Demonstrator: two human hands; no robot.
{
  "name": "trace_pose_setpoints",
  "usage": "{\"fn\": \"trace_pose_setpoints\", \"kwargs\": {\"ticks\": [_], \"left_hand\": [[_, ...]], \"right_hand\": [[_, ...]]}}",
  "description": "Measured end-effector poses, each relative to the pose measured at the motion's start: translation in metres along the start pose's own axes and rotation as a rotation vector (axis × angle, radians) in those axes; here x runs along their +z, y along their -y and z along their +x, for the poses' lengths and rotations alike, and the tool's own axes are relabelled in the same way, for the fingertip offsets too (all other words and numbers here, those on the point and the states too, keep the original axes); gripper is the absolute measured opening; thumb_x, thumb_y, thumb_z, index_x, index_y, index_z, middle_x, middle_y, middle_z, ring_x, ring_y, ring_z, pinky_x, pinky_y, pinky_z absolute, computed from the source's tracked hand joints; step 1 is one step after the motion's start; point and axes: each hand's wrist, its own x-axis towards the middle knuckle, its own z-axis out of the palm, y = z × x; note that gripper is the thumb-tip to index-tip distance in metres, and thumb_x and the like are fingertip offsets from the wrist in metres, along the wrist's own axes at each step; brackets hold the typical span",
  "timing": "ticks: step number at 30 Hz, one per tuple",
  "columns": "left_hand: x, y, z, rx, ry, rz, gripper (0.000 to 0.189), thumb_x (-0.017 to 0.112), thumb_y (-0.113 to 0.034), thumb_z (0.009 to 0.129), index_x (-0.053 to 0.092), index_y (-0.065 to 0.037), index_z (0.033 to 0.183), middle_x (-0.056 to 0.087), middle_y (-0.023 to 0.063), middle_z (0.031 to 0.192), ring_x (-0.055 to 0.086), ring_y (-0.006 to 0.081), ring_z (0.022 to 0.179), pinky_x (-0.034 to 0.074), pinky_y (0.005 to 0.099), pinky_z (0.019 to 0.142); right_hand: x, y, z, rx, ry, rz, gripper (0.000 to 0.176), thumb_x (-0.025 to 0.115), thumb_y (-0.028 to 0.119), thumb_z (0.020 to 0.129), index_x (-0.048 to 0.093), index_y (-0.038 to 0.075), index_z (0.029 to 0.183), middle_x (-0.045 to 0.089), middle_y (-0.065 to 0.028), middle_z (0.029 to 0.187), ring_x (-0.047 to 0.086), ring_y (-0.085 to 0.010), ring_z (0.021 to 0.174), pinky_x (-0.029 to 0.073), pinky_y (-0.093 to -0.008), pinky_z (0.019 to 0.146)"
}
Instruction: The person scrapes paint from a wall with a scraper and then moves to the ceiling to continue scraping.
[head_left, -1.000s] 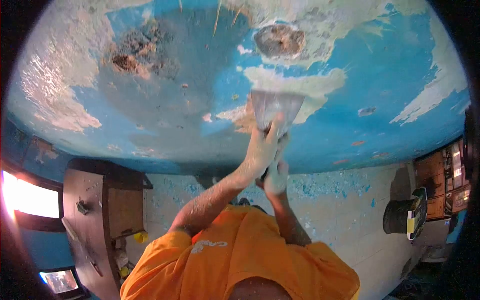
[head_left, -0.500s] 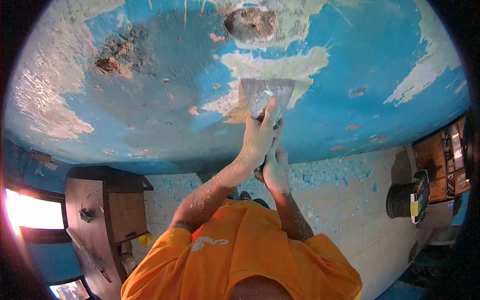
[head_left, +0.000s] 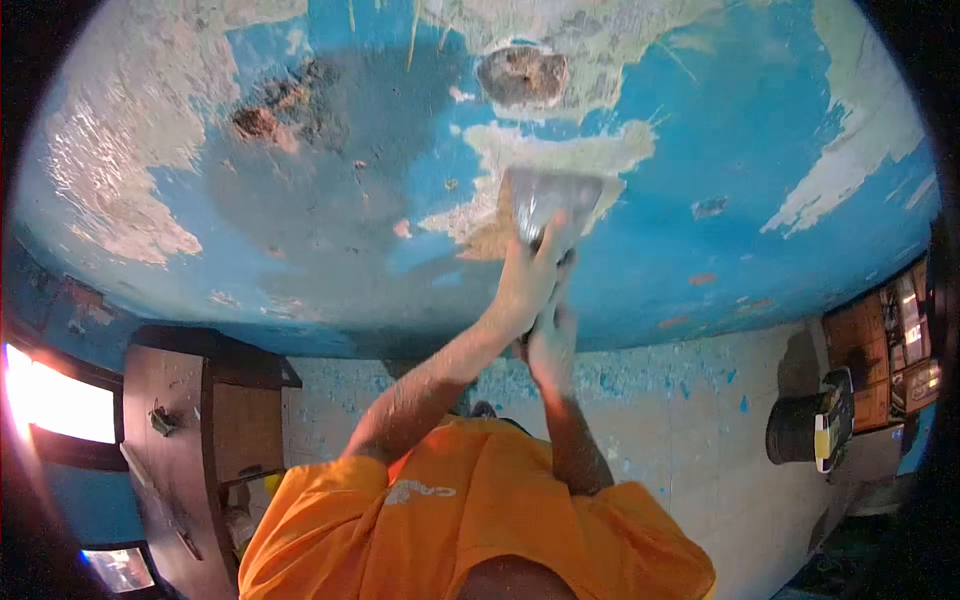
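Observation:
A wide-bladed scraper point(head_left: 555, 195) has its flat metal blade against the blue painted wall point(head_left: 730, 130), at the lower part of a pale bare patch point(head_left: 560, 150). My left hand point(head_left: 530, 280) is closed around the scraper close to the blade, one finger stretched along the metal. Lower down, my right hand point(head_left: 552, 350) grips the handle end, which is mostly hidden by the fingers. Both hands are slightly blurred. Pale dust specks cover my forearms.
Higher on the wall is a rough hole point(head_left: 524, 76), with a damaged brown spot point(head_left: 262, 122) to its left. Blue paint flakes litter the tiled floor point(head_left: 650, 400). A wooden cabinet point(head_left: 245, 420) stands at left, a dark container point(head_left: 795, 430) at right.
The scraper and both hands have shifted slightly right and down in view. The wall patches have also shifted, as the camera view moved. Both hands keep hold of the scraper.

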Motion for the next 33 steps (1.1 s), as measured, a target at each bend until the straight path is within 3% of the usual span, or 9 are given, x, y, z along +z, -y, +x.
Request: {"fn": "trace_pose_setpoints", "kwargs": {"ticks": [1,4,11,17,21,23,27,29,33], "left_hand": [[-0.001,0.007,0.002,0.047,-0.048,0.041,0.052,0.052,-0.031,0.086,0.026,-0.005,0.124,0.050,0.0040,0.068,0.044,0.0071,0.048,0.036,0.0197,0.039],[0.014,-0.028,0.003,-0.018,0.023,0.042,0.035,0.050,-0.038,0.086,0.043,-0.006,0.096,0.046,-0.0005,0.062,0.037,0.0048,0.043,0.028,0.0189,0.034],[0.017,-0.012,0.004,0.078,-0.024,0.088,0.031,0.050,-0.032,0.087,0.046,-0.003,0.097,0.048,0.0009,0.066,0.044,0.0063,0.052,0.033,0.0206,0.040],[0.060,-0.056,0.027,0.114,0.041,0.115,0.032,0.049,-0.034,0.088,0.049,-0.002,0.093,0.046,-0.0010,0.062,0.040,0.0059,0.049,0.032,0.0201,0.040],[0.043,-0.014,0.006,0.100,-0.030,0.067,0.035,0.049,-0.034,0.087,0.045,-0.003,0.103,0.051,0.0041,0.070,0.042,0.0059,0.048,0.029,0.0192,0.036],[0.040,-0.009,0.002,-0.019,-0.161,0.019,0.033,0.048,-0.034,0.088,0.047,-0.004,0.075,0.043,-0.0029,0.056,0.036,0.0044,0.045,0.030,0.0199,0.038],[0.058,-0.040,0.023,0.104,-0.009,0.060,0.031,0.049,-0.033,0.088,0.047,-0.004,0.078,0.045,-0.0015,0.060,0.038,0.0048,0.046,0.029,0.0195,0.038],[0.059,-0.042,0.015,0.015,0.002,0.034,0.031,0.049,-0.033,0.088,0.047,-0.004,0.080,0.045,-0.0007,0.061,0.038,0.0051,0.046,0.030,0.0195,0.038],[0.042,0.013,0.007,0.054,-0.118,-0.148,0.032,0.050,-0.034,0.087,0.048,-0.002,0.087,0.048,0.0016,0.067,0.040,0.0058,0.049,0.031,0.0197,0.039]], "right_hand": [[0.003,-0.012,-0.002,0.037,-0.018,-0.004,0.050,0.029,0.040,0.093,0.051,-0.004,0.102,0.056,-0.0102,0.065,0.053,-0.0175,0.056,0.040,-0.0293,0.052],[-0.005,0.028,0.004,0.103,0.009,0.074,0.049,0.029,0.039,0.093,0.051,-0.004,0.102,0.059,-0.0141,0.076,0.055,-0.0195,0.065,0.042,-0.0327,0.059],[-0.006,0.002,0.001,0.129,-0.008,0.100,0.045,0.036,0.037,0.092,0.054,-0.005,0.090,0.055,-0.0049,0.064,0.047,-0.0108,0.056,0.038,-0.0289,0.050],[-0.042,0.069,0.028,0.144,0.115,0.272,0.054,0.036,0.045,0.090,0.055,-0.006,0.089,0.056,-0.0060,0.065,0.051,-0.0154,0.059,0.039,-0.0321,0.053],[-0.038,0.011,0.009,0.169,0.094,0.086,0.053,0.032,0.043,0.091,0.054,-0.005,0.085,0.053,-0.0047,0.058,0.050,-0.0162,0.054,0.039,-0.0335,0.051],[-0.025,-0.006,0.004,-0.039,-0.016,0.101,0.052,0.032,0.041,0.092,0.053,-0.004,0.079,0.052,-0.0062,0.054,0.046,-0.0152,0.050,0.037,-0.0347,0.049],[-0.050,0.045,0.027,0.041,0.119,0.070,0.052,0.031,0.047,0.090,0.054,0.002,0.079,0.048,-0.0004,0.051,0.041,-0.0077,0.037,0.030,-0.0220,0.034],[-0.059,0.064,0.030,0.116,0.147,-0.061,0.048,0.030,0.036,0.093,0.052,-0.005,0.098,0.058,-0.0217,0.088,0.056,-0.0234,0.083,0.040,-0.0367,0.074],[-0.039,-0.005,0.015,-0.422,-0.115,-0.382,0.049,0.030,0.037,0.093,0.053,-0.006,0.094,0.059,-0.0197,0.083,0.055,-0.0207,0.077,0.041,-0.0357,0.070]]}}
